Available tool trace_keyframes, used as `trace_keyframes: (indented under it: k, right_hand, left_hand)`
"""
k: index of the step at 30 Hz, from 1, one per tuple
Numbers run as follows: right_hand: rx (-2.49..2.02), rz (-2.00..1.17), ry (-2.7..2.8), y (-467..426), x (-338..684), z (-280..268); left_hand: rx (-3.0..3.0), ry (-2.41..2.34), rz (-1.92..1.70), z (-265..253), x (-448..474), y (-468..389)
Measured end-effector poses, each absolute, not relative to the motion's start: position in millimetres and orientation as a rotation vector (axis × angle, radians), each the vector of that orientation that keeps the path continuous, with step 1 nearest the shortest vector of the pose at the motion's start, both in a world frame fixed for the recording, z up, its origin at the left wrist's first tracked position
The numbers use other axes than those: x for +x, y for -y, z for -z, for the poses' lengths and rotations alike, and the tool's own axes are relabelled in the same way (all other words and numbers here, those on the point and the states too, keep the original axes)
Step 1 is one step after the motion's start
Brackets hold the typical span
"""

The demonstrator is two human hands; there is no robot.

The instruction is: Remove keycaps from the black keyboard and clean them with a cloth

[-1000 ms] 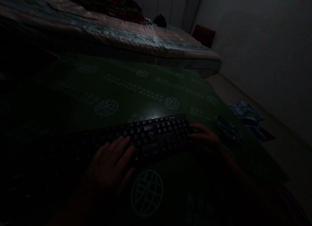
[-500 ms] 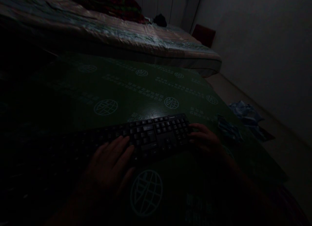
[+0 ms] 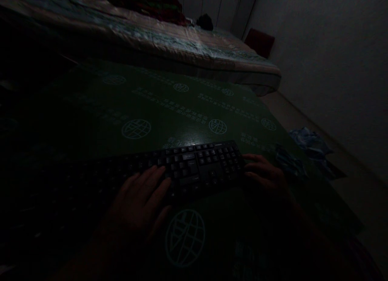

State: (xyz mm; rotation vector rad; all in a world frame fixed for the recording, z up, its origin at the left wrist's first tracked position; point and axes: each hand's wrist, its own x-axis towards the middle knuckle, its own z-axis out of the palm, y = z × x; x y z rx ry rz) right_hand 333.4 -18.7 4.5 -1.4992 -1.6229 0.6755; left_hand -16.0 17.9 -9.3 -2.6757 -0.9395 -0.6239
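Observation:
A black full-size keyboard (image 3: 209, 168) lies on the green table, its left part sinking into deep shadow. My left hand (image 3: 142, 196) rests palm down over the middle of it, fingers stretched out on the keys and thumb lower, near the front edge. At the keyboard's right end is my right hand (image 3: 263, 172), its fingers extended toward the number pad and touching or very near the side edge. Those fingers look apart, though the underside of the hand is dark.
The green table (image 3: 188, 107) is printed with pale globe logos and lettering. A crumpled dark cloth (image 3: 289, 162) lies on its right side. Beyond stands a bed (image 3: 182, 42) with a red blanket (image 3: 151, 4). More crumpled cloth (image 3: 312, 141) shows at the right, by the wall.
The view has shifted slightly, so everything sits a little further right. Both hands keep nearly the same places on the keyboard.

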Motion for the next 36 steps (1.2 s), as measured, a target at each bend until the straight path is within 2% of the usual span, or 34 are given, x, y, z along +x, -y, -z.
trace_keyframes:
  k: [36]
  right_hand:
    - [-1.386,-0.46,1.888,13.9,336.0,-0.7]
  left_hand:
    - [-2.708,1.012,0.681,4.4,-11.3,-14.7]
